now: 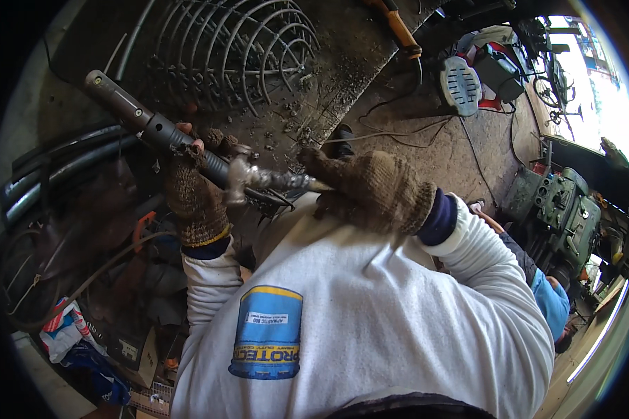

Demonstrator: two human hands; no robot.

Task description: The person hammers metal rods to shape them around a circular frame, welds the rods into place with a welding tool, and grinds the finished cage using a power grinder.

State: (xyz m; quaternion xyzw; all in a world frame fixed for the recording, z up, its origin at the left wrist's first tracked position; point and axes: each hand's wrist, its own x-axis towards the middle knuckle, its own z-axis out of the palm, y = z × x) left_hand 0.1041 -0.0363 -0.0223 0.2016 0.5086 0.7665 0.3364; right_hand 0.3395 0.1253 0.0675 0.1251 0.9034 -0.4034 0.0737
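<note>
My left hand, in a brown knit glove with bare fingertips showing, is wrapped round a long dark tube-shaped tool. The tool slants from upper left down toward my chest; it has screws near its far end and a ribbed lower part. My right hand, gloved in the same brown knit, is closed round the handle of a hammer. The worn metal hammer head lies over the tool's near end, just right of my left hand. Whether the two touch, I cannot tell.
A rounded cage of bent metal rods stands on the debris-strewn metal surface ahead. An orange-handled tool lies at its right. Cables cross the floor near a white slotted stool. A green machine and another person are at right.
</note>
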